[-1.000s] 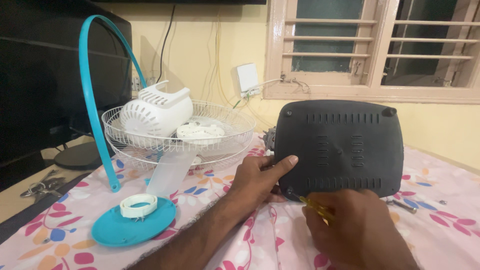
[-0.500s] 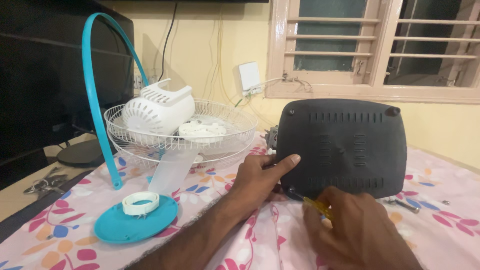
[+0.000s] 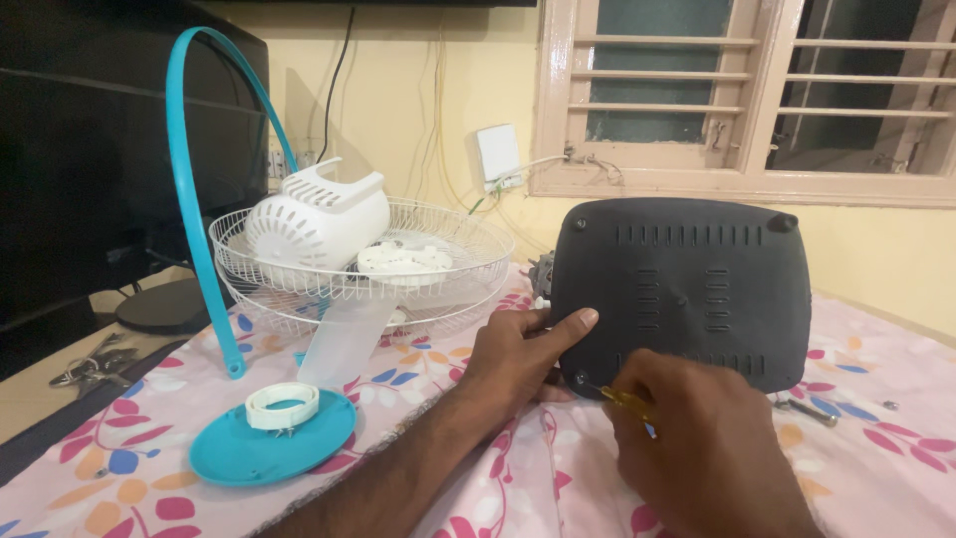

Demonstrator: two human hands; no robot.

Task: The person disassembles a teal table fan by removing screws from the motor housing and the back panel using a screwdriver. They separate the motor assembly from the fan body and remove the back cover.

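A dark grey plastic base cover (image 3: 682,289) with vent slots stands on its edge on the flowered cloth (image 3: 886,468). My left hand (image 3: 518,354) grips its lower left edge, thumb laid on the face. My right hand (image 3: 697,448) holds a yellow-handled screwdriver (image 3: 619,396), whose tip is at the screw hole in the cover's lower left corner.
Left of the cover lie white wire fan guards (image 3: 378,264) with a white motor housing (image 3: 319,219) inside. A turquoise ring (image 3: 189,179) leans there, beside a turquoise disc (image 3: 264,448) bearing a white collar (image 3: 282,404). A loose screw (image 3: 807,408) lies right. Keys (image 3: 85,361) lie far left.
My right hand has shifted slightly, bringing the screwdriver tip up to the cover's lower left corner. My left hand stays on the cover.
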